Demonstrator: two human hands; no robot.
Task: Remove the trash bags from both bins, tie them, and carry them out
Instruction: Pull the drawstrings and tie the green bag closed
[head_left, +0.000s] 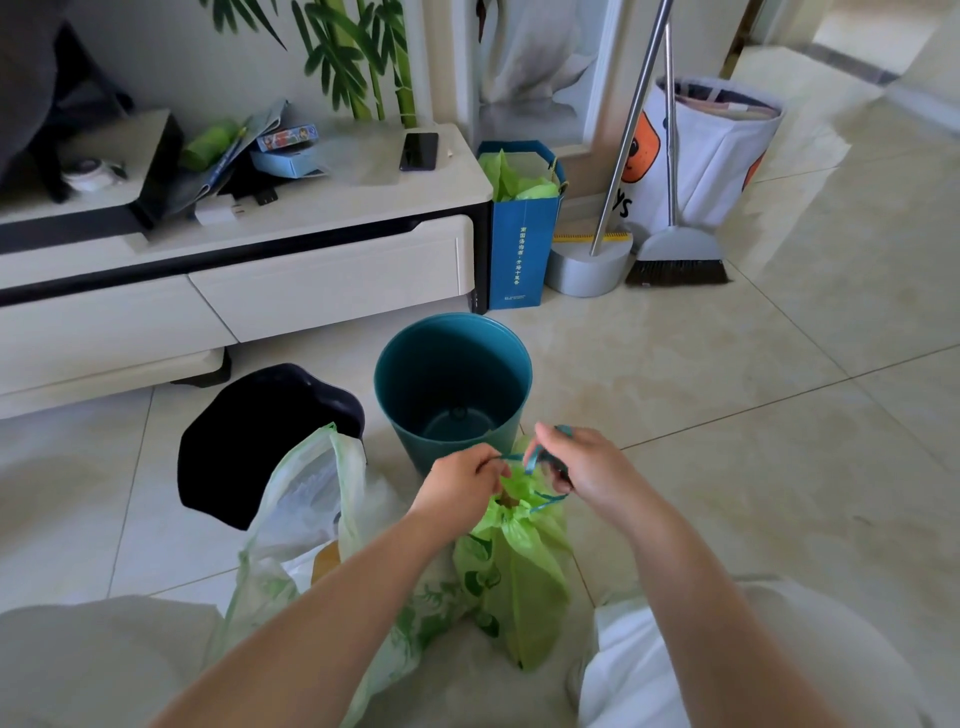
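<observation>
The round bin (453, 387) is teal inside and out; the other bin (244, 441) beside it is black. The gathered trash bag (511, 561) is bright lime green with darker green printed shapes, and its drawstring (540, 499) is teal-blue. The open bag (311, 525) to its left is pale and translucent — a faint green tint, with a green leafy print low down. The floor (727, 395) is glossy cream tile with beige marbling. The paper bag (522, 249) is blue with pale lettering, green sheets showing at its top. The cabinet (332, 270) is cream with black trim — green bamboo is painted on the wall (358, 57) behind.
</observation>
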